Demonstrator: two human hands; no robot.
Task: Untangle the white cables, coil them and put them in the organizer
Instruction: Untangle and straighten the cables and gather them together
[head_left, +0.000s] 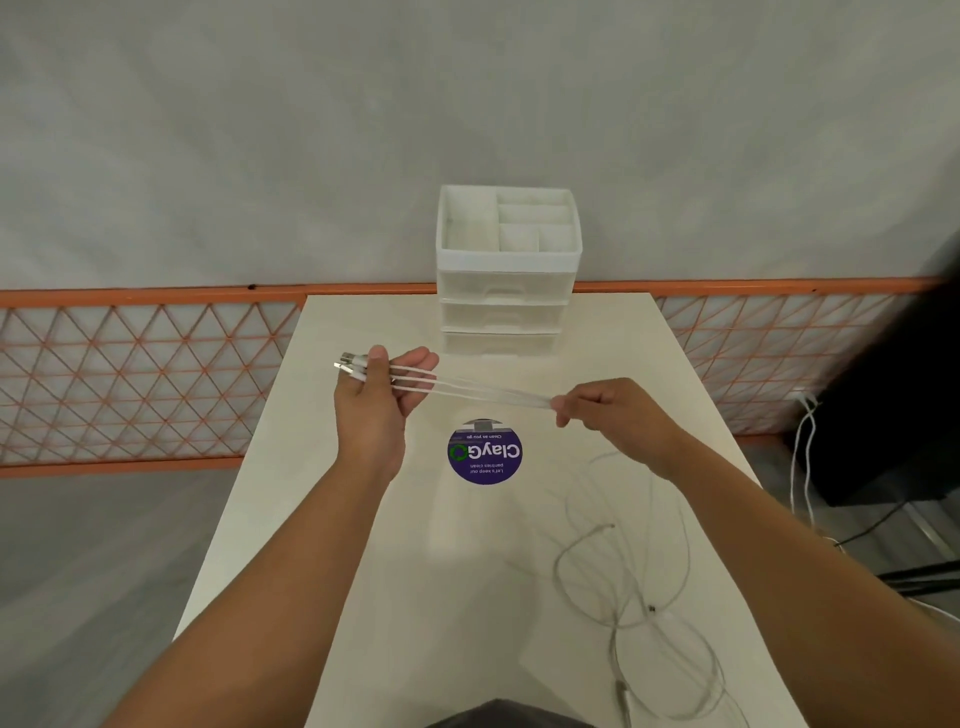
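Observation:
A white cable (467, 388), folded into a few parallel strands, is stretched taut between my hands above the table. My left hand (376, 387) pinches one end, with the metal plugs (349, 362) sticking out past my thumb. My right hand (597, 408) is closed on the other end of the strands. More white cables (623, 587) lie in loose tangled loops on the table near my right forearm. The white organizer (506, 260), with open top compartments and drawers below, stands at the far edge of the table.
The cream table (322, 519) carries a round purple sticker (484, 451) in its middle. An orange lattice railing (135, 374) runs behind it. A dark object with hanging white cords (802, 447) stands off the table's right side.

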